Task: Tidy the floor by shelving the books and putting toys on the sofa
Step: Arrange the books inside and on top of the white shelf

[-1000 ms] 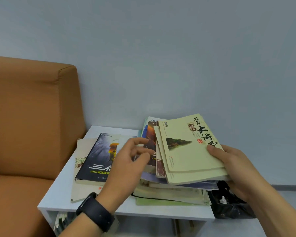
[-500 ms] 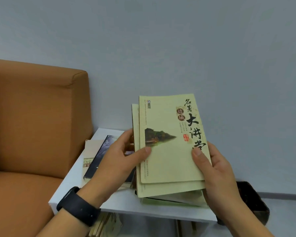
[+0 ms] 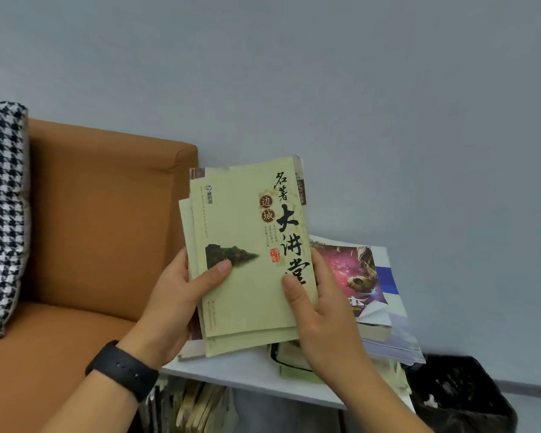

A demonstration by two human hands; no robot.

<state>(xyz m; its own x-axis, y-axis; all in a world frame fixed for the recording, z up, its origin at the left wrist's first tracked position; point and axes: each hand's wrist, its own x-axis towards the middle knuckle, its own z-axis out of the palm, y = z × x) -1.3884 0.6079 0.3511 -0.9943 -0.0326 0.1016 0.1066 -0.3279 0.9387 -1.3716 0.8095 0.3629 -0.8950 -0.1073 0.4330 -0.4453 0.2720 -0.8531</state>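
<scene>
A small stack of books (image 3: pixel 247 260) is held upright above the desk (image 3: pixel 247 375), gripped at each side by the left hand (image 3: pixel 175 304) and right hand (image 3: pixel 322 314), thumbs on the cover, probably so the edges can be squared before shelving below.

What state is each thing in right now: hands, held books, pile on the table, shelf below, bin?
left hand: grips held books, thumb on cover
right hand: grips held books, thumb on cover
held books: closed, stacked, lifted upright
books on table: flat, untidy pile
books under table: shelved upright
bin: open, black liner
</scene>
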